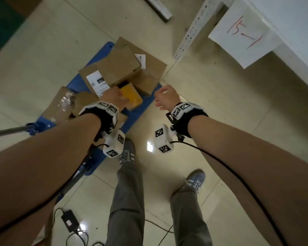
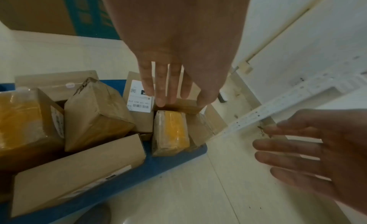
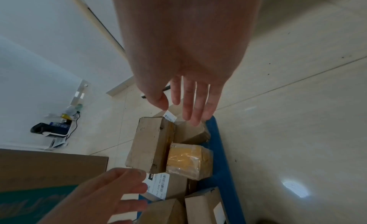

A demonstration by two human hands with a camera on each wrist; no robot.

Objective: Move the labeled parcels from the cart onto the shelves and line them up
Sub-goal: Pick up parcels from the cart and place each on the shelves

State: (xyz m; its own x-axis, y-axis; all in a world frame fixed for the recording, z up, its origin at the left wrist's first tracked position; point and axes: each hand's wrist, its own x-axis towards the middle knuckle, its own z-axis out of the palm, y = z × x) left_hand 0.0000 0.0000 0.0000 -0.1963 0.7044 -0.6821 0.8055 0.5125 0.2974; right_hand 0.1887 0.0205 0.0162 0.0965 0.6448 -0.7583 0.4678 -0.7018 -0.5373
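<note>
Several brown cardboard parcels lie piled on a blue cart (image 1: 140, 110) on the floor. Among them are a yellow-taped parcel (image 1: 131, 96) (image 2: 170, 131) (image 3: 188, 161) and a box with a white shipping label (image 1: 96, 82) (image 2: 139, 98). My left hand (image 1: 114, 95) (image 2: 178, 79) is stretched over the yellow parcel with straight fingers and holds nothing. I cannot tell whether it touches a box. My right hand (image 1: 164, 98) (image 3: 186, 101) hangs open beside the cart's right edge, also holding nothing. The white shelf (image 1: 291, 23) stands at the upper right.
A paper sign reading 15-1 (image 1: 243, 34) hangs from the shelf, beside a perforated upright (image 1: 194, 27). The cart handle (image 1: 7, 132) is at the left. My feet (image 1: 126, 153) stand by the cart. A power adapter (image 1: 69, 221) with cables lies on the floor.
</note>
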